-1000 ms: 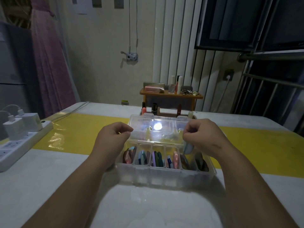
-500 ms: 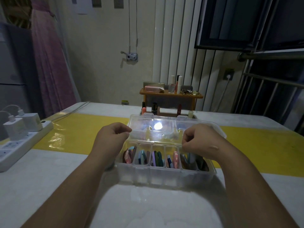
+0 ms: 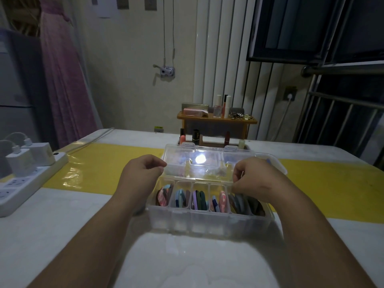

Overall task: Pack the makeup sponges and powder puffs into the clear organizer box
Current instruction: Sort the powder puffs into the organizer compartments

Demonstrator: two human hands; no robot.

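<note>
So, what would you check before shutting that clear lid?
1. Lid held: ok, the left hand pinches its left corner.
2. Right hand clear of the organizer box: not ok, its fingers hang over the right-end compartment.
3. Sponges and puffs in the front compartments: ok.
4. Nothing poking above the rim: cannot tell, the right hand hides that end.
5. Organizer box flat on the table: ok.

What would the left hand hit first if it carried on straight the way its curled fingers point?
The left edge of the organizer box's raised clear lid. The left hand has its fingertips right at that edge, though whether they already touch it is unclear.
</note>
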